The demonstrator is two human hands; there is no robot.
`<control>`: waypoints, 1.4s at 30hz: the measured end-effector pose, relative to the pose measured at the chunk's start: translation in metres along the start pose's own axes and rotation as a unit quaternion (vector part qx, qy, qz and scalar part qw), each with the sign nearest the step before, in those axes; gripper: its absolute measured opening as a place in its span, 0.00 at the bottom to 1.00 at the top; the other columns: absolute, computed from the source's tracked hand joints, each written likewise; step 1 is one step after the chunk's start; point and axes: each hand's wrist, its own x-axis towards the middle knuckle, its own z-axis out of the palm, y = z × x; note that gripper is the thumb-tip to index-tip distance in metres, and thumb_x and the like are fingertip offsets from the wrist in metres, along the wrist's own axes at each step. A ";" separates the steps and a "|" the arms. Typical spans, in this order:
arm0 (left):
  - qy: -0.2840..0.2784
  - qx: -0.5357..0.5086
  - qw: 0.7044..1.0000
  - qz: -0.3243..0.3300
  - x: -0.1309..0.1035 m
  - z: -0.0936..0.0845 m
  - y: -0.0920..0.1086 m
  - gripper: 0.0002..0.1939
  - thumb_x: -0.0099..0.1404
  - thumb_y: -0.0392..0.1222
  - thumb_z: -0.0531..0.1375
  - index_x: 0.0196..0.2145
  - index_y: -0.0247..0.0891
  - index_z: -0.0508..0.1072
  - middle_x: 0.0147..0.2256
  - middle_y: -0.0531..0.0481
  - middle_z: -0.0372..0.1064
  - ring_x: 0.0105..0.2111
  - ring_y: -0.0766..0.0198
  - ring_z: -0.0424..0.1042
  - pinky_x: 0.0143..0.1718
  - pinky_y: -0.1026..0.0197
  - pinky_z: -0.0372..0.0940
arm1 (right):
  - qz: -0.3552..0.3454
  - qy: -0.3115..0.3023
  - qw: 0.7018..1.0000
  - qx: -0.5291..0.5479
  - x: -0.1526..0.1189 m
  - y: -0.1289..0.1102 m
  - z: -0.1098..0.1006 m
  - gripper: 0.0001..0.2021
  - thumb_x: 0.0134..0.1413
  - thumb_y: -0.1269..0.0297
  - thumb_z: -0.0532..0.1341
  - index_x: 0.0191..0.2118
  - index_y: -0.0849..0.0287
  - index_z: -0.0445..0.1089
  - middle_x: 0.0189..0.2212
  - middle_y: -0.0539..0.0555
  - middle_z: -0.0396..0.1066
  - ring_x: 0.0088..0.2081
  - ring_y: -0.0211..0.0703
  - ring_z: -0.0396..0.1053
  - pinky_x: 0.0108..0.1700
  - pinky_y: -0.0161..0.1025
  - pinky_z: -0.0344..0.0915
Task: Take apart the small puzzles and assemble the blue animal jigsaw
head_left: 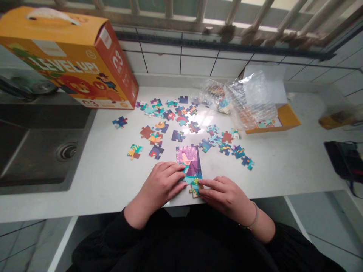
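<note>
A partly joined puzzle section [190, 161], purple, pink and teal, lies on the white counter in front of me. My left hand [163, 181] rests on its left edge, palm down, with the fingers stretched out and holding nothing. At the lower right, my right hand [224, 194] has its fingertips on a teal and yellow puzzle piece [195, 190] at the bottom of the section. The fingers of that hand are close together and its thumb is hidden. Several loose puzzle pieces [178, 135] are scattered beyond the section, some overlapping.
An orange puzzle box [113, 64] stands at the back left, beside a dark sink [42, 151]. Clear plastic wrapping [246, 98] lies over an open orange and white box [287, 117] at the back right. A black object [344, 160] is at the far right.
</note>
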 end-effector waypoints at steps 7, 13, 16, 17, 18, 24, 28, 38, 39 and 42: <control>-0.002 -0.002 1.000 -0.004 -0.001 0.001 0.000 0.08 0.80 0.46 0.66 0.51 0.44 0.81 0.60 0.45 0.82 0.59 0.50 0.78 0.60 0.44 0.67 | -0.006 -0.004 1.000 -0.011 -0.008 -0.005 0.002 0.10 0.73 0.67 0.68 0.56 0.54 0.79 0.60 0.56 0.82 0.39 0.46 0.73 0.42 0.48 0.71; 0.001 0.002 1.000 -0.001 0.001 -0.001 0.002 0.08 0.80 0.46 0.66 0.51 0.43 0.80 0.59 0.45 0.82 0.59 0.50 0.78 0.59 0.45 0.67 | 0.001 -0.002 1.000 -0.008 -0.007 -0.007 0.006 0.09 0.73 0.68 0.68 0.55 0.54 0.78 0.58 0.56 0.83 0.41 0.47 0.73 0.43 0.48 0.72; 0.002 0.010 1.000 -0.002 0.001 -0.001 0.002 0.08 0.80 0.47 0.65 0.51 0.43 0.80 0.60 0.45 0.82 0.60 0.50 0.78 0.60 0.46 0.66 | 0.016 0.013 1.000 -0.012 -0.005 -0.008 0.010 0.09 0.72 0.68 0.68 0.54 0.55 0.77 0.56 0.58 0.83 0.42 0.49 0.72 0.45 0.49 0.72; 0.001 0.013 1.000 -0.002 0.001 0.000 0.002 0.08 0.80 0.47 0.65 0.51 0.43 0.80 0.60 0.44 0.82 0.60 0.50 0.78 0.60 0.46 0.66 | 0.021 0.016 1.000 -0.012 -0.004 -0.009 0.012 0.09 0.72 0.69 0.68 0.54 0.55 0.77 0.56 0.58 0.82 0.42 0.49 0.72 0.45 0.49 0.72; 0.000 0.016 1.000 -0.003 0.000 0.000 0.002 0.08 0.81 0.47 0.65 0.51 0.43 0.81 0.60 0.44 0.82 0.60 0.49 0.78 0.60 0.46 0.66 | 0.026 0.017 0.999 -0.011 -0.004 -0.009 0.013 0.09 0.71 0.69 0.68 0.53 0.55 0.77 0.55 0.58 0.82 0.43 0.49 0.72 0.46 0.49 0.72; -0.017 0.021 1.000 -0.014 0.002 -0.001 0.002 0.08 0.81 0.47 0.64 0.51 0.43 0.81 0.60 0.44 0.82 0.60 0.49 0.79 0.59 0.44 0.66 | 0.042 0.013 0.999 -0.018 -0.005 -0.007 0.017 0.09 0.71 0.66 0.68 0.54 0.53 0.76 0.58 0.57 0.81 0.51 0.53 0.73 0.54 0.52 0.71; -0.044 0.027 0.999 0.007 0.019 -0.015 -0.005 0.10 0.83 0.45 0.60 0.51 0.42 0.81 0.57 0.44 0.83 0.55 0.50 0.80 0.57 0.44 0.68 | 0.039 0.018 0.999 -0.023 -0.005 -0.006 0.017 0.10 0.70 0.66 0.69 0.54 0.52 0.76 0.58 0.56 0.81 0.53 0.54 0.73 0.54 0.53 0.70; -0.065 0.104 0.989 -0.077 0.101 -0.025 -0.082 0.23 0.77 0.38 0.58 0.66 0.38 0.75 0.69 0.35 0.72 0.68 0.41 0.70 0.71 0.35 0.62 | 0.049 0.022 0.998 -0.017 -0.002 -0.007 0.016 0.10 0.70 0.66 0.68 0.53 0.51 0.75 0.57 0.56 0.81 0.52 0.53 0.74 0.53 0.52 0.70; -0.069 0.101 0.989 -0.077 0.104 -0.025 -0.086 0.22 0.78 0.39 0.59 0.66 0.38 0.75 0.68 0.35 0.73 0.67 0.42 0.70 0.70 0.36 0.62 | 0.050 0.022 0.998 -0.015 -0.001 -0.007 0.017 0.10 0.70 0.66 0.68 0.53 0.51 0.75 0.57 0.56 0.81 0.52 0.53 0.74 0.53 0.52 0.70; -0.058 0.115 0.987 -0.092 0.105 -0.026 -0.090 0.18 0.78 0.44 0.61 0.62 0.39 0.77 0.63 0.35 0.75 0.63 0.42 0.72 0.68 0.39 0.64 | 0.049 0.025 0.998 -0.013 0.000 -0.007 0.017 0.09 0.70 0.65 0.69 0.53 0.52 0.75 0.57 0.56 0.81 0.52 0.53 0.74 0.53 0.52 0.70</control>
